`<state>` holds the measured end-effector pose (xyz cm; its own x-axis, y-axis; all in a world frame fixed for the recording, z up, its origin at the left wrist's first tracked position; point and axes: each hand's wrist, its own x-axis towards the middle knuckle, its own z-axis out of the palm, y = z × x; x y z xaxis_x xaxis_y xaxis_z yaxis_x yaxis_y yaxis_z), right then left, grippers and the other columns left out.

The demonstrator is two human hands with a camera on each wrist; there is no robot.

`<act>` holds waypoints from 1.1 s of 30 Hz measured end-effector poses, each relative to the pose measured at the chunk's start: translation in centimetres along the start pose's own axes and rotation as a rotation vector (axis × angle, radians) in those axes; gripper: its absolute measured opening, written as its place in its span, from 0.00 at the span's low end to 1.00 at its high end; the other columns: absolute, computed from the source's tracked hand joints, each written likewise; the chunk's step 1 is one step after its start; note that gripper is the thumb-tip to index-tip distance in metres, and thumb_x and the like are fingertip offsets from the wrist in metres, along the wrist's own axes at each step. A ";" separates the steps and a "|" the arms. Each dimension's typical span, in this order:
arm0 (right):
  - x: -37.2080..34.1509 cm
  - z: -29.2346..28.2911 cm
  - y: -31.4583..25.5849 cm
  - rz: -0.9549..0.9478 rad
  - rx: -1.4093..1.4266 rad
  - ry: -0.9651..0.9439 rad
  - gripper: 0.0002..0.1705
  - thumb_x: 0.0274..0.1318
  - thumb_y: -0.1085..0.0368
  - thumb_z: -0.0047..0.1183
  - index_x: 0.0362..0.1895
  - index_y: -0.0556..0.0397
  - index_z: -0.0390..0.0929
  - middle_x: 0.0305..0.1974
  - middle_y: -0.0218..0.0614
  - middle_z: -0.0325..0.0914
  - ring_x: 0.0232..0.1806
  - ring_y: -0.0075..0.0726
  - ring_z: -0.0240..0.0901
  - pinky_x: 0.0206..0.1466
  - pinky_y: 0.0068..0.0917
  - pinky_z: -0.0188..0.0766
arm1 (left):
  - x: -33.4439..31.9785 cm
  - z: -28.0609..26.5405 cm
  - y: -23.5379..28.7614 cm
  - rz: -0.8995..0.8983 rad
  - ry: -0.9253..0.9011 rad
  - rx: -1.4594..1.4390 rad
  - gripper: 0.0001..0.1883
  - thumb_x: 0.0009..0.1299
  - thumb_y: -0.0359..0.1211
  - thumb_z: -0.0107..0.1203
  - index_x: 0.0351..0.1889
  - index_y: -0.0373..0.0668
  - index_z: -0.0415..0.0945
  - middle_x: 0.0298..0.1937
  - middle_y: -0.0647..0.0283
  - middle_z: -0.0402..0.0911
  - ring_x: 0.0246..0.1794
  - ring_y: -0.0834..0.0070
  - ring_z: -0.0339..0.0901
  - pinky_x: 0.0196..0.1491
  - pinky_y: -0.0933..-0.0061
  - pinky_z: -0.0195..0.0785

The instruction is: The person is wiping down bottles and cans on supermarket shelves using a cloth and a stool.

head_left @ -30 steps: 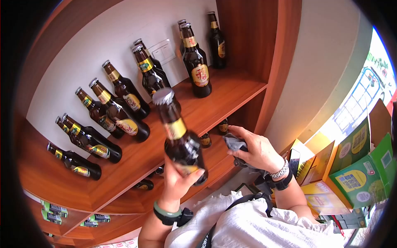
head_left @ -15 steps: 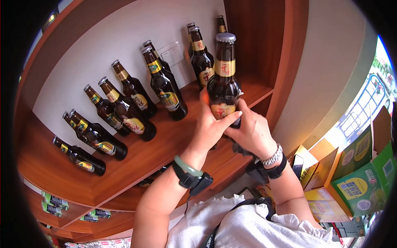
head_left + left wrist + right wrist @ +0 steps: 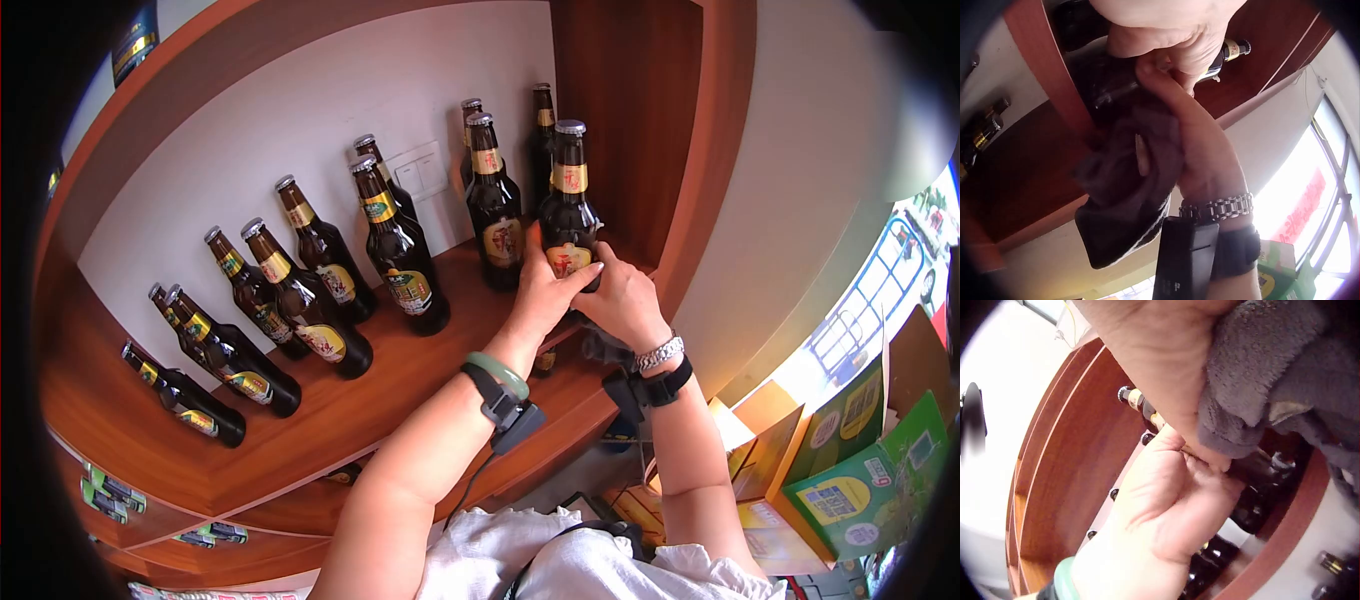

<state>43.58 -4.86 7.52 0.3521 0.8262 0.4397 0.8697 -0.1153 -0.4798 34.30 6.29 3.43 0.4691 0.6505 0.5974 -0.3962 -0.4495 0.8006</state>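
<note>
At the right end of the shelf, my left hand (image 3: pixel 545 300) and right hand (image 3: pixel 628 300) grip the lower part of a dark beer bottle (image 3: pixel 571 205) from both sides. The bottle is upright, with a silver cap and gold neck label; my fingers partly cover its body label, and its base is hidden. A grey cloth (image 3: pixel 1266 369) is bunched in my right hand, hanging below it in the left wrist view. Just left of the held bottle stands another beer bottle (image 3: pixel 494 210) with a similar label, and a darker bottle (image 3: pixel 542 140) is behind.
Several more beer bottles (image 3: pixel 405 250) line the wooden shelf (image 3: pixel 300 420) to the left. A side panel (image 3: pixel 630 130) closes the shelf at the right. Green cartons (image 3: pixel 850 490) stand at the lower right, and small green packs (image 3: pixel 113 495) sit on a lower shelf.
My left hand has carried the bottle right and back to the shelf's right end. My right hand, with the cloth, has come up and joined it on the bottle.
</note>
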 end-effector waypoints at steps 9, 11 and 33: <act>4.4 1.6 2.5 0.003 -0.048 0.044 0.37 0.49 0.43 0.63 0.57 0.56 0.73 0.39 0.52 0.84 0.44 0.60 0.82 0.45 0.50 0.78 | 0.1 -0.5 -1.4 -0.144 -0.016 0.248 0.51 0.68 0.38 0.65 0.78 0.30 0.39 0.73 0.34 0.58 0.74 0.50 0.60 0.73 0.59 0.55; 5.4 1.3 2.8 0.043 -0.020 -0.001 0.44 0.44 0.38 0.67 0.59 0.55 0.74 0.43 0.53 0.84 0.47 0.58 0.82 0.49 0.47 0.78 | -1.9 -0.7 -1.0 -0.142 -0.019 0.308 0.49 0.70 0.38 0.63 0.80 0.35 0.41 0.74 0.35 0.58 0.74 0.51 0.61 0.74 0.57 0.56; 11.2 2.5 6.5 0.083 0.106 -0.144 0.56 0.36 0.35 0.70 0.67 0.54 0.71 0.53 0.51 0.82 0.58 0.52 0.78 0.60 0.40 0.74 | -17.3 -13.1 12.5 -0.026 -0.009 0.893 0.23 0.69 0.20 0.52 0.63 0.36 0.71 0.67 0.54 0.73 0.64 0.60 0.73 0.64 0.62 0.67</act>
<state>52.36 5.03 7.42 0.3611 0.8877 0.2856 0.7957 -0.1336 -0.5908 10.86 -2.58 2.47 0.4769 0.6639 0.5760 0.3755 -0.7464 0.5494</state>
